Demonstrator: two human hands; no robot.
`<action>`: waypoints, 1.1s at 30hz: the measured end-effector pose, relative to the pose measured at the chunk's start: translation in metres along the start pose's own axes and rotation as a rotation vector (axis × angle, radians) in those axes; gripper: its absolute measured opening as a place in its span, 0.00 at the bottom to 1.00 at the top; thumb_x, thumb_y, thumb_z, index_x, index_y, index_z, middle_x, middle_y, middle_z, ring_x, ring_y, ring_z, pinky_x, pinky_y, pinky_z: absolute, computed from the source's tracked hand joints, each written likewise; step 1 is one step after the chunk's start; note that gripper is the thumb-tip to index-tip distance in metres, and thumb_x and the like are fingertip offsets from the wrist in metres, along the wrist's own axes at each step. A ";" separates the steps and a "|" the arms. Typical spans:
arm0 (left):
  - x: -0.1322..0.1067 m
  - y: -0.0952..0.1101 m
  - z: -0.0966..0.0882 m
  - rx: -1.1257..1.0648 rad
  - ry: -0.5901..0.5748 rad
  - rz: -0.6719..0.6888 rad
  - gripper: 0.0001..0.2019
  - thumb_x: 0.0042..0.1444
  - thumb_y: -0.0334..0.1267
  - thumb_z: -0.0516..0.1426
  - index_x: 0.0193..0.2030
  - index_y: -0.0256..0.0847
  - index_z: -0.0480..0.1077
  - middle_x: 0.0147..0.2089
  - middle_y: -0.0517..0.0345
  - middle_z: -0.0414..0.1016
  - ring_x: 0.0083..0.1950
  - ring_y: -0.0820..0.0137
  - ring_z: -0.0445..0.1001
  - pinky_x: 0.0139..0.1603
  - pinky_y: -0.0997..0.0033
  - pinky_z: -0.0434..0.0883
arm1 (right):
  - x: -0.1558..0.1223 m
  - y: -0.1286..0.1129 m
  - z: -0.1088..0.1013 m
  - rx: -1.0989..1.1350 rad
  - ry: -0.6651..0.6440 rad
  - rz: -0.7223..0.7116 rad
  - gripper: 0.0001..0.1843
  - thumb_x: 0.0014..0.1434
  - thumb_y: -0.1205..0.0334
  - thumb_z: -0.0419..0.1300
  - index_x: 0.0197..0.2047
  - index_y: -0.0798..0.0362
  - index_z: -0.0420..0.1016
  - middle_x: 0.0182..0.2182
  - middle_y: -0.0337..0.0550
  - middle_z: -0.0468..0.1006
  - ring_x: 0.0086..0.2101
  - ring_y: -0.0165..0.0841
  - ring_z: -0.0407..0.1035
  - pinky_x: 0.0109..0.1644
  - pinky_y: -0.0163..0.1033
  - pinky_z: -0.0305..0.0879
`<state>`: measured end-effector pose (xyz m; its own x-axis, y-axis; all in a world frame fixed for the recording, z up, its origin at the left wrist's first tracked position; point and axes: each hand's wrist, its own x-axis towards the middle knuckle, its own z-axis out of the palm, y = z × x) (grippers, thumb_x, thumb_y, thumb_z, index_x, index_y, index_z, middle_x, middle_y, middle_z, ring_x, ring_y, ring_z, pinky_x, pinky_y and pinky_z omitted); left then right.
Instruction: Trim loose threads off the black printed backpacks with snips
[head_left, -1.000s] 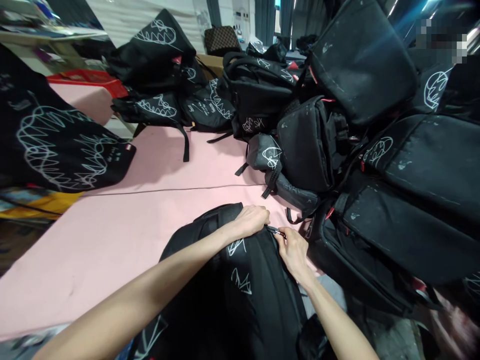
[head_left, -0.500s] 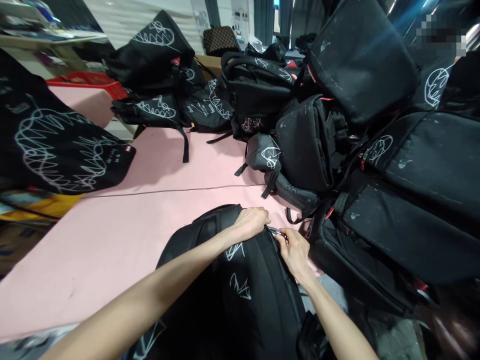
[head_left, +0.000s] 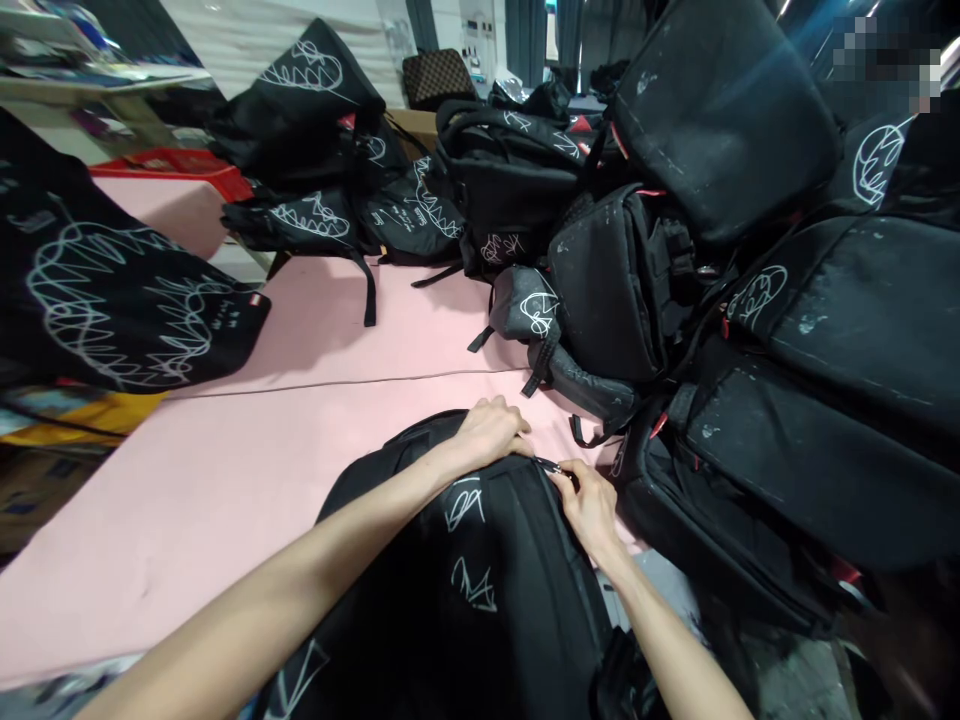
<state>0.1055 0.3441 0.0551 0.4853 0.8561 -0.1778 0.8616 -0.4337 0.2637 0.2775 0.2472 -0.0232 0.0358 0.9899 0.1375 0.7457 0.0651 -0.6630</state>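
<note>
A black backpack [head_left: 480, 590] with white scribble print lies in front of me on the pink table [head_left: 225, 450]. My left hand [head_left: 491, 432] is closed over the backpack's top edge, gripping the fabric. My right hand [head_left: 589, 500] pinches the small metal zipper pull [head_left: 555, 468] at the bag's upper right side. The two hands are a few centimetres apart, with the zipper line running between them.
A tall pile of black backpacks [head_left: 750, 300] fills the right side, close to my right hand. More black bags [head_left: 337, 190] lie along the far edge of the table. A black printed bag [head_left: 112, 300] hangs over the left. A red crate [head_left: 172, 165] stands behind.
My left hand has shifted slightly left and up along the bag's top edge. My right hand stays pinched on the zipper pull, moved a little down.
</note>
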 end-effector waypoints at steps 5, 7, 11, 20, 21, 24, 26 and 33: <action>-0.001 0.001 0.010 -0.050 0.001 -0.056 0.08 0.53 0.38 0.54 0.31 0.44 0.76 0.37 0.56 0.78 0.43 0.64 0.72 0.41 0.70 0.64 | 0.009 -0.002 0.005 0.022 0.020 0.016 0.12 0.59 0.57 0.53 0.39 0.51 0.75 0.35 0.41 0.79 0.36 0.36 0.73 0.42 0.37 0.63; 0.001 -0.001 0.012 -0.062 0.024 -0.106 0.10 0.55 0.37 0.51 0.33 0.43 0.75 0.38 0.55 0.78 0.42 0.65 0.73 0.39 0.71 0.64 | 0.014 -0.005 0.008 0.021 0.029 0.012 0.12 0.59 0.57 0.53 0.39 0.51 0.75 0.35 0.41 0.80 0.36 0.36 0.73 0.41 0.37 0.63; 0.004 -0.003 0.012 -0.092 0.051 -0.193 0.13 0.57 0.39 0.48 0.36 0.39 0.74 0.36 0.51 0.78 0.41 0.62 0.75 0.37 0.70 0.65 | 0.024 -0.013 0.012 -0.002 0.010 -0.009 0.12 0.59 0.58 0.53 0.39 0.51 0.75 0.34 0.42 0.80 0.36 0.36 0.73 0.41 0.36 0.63; 0.006 -0.001 0.013 -0.172 0.048 -0.268 0.13 0.56 0.37 0.48 0.36 0.39 0.73 0.36 0.49 0.77 0.42 0.61 0.75 0.38 0.68 0.67 | 0.033 -0.016 0.017 -0.028 0.019 -0.068 0.11 0.58 0.59 0.53 0.38 0.51 0.75 0.35 0.43 0.79 0.36 0.36 0.73 0.40 0.36 0.63; 0.006 0.001 0.014 -0.182 0.052 -0.278 0.13 0.56 0.38 0.49 0.37 0.38 0.73 0.36 0.48 0.77 0.42 0.60 0.75 0.38 0.67 0.68 | 0.035 -0.016 0.017 -0.025 0.030 -0.091 0.11 0.58 0.59 0.53 0.37 0.52 0.75 0.35 0.43 0.79 0.36 0.36 0.73 0.40 0.37 0.63; 0.007 0.010 0.013 -0.225 0.082 -0.301 0.13 0.56 0.38 0.50 0.37 0.37 0.74 0.35 0.48 0.78 0.41 0.60 0.76 0.38 0.66 0.69 | 0.039 -0.013 0.019 0.024 0.026 -0.082 0.13 0.57 0.57 0.52 0.36 0.52 0.75 0.34 0.45 0.79 0.36 0.38 0.73 0.41 0.39 0.64; 0.004 0.011 0.007 -0.259 0.132 -0.283 0.13 0.57 0.36 0.49 0.40 0.38 0.73 0.38 0.50 0.78 0.43 0.63 0.75 0.41 0.67 0.70 | 0.039 -0.005 0.020 0.146 -0.014 -0.017 0.14 0.55 0.53 0.53 0.35 0.52 0.75 0.32 0.45 0.79 0.34 0.38 0.73 0.41 0.41 0.66; -0.097 -0.071 -0.023 -0.392 0.483 -0.484 0.18 0.59 0.40 0.48 0.54 0.42 0.67 0.55 0.54 0.70 0.55 0.68 0.67 0.54 0.70 0.64 | 0.003 0.056 -0.009 0.437 0.001 0.213 0.24 0.42 0.46 0.63 0.38 0.56 0.74 0.38 0.50 0.78 0.40 0.44 0.72 0.44 0.44 0.68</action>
<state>-0.0056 0.2984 0.0754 -0.1259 0.9908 0.0497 0.8018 0.0721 0.5932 0.3261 0.2525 -0.0534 0.1579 0.9869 -0.0342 0.3724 -0.0915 -0.9235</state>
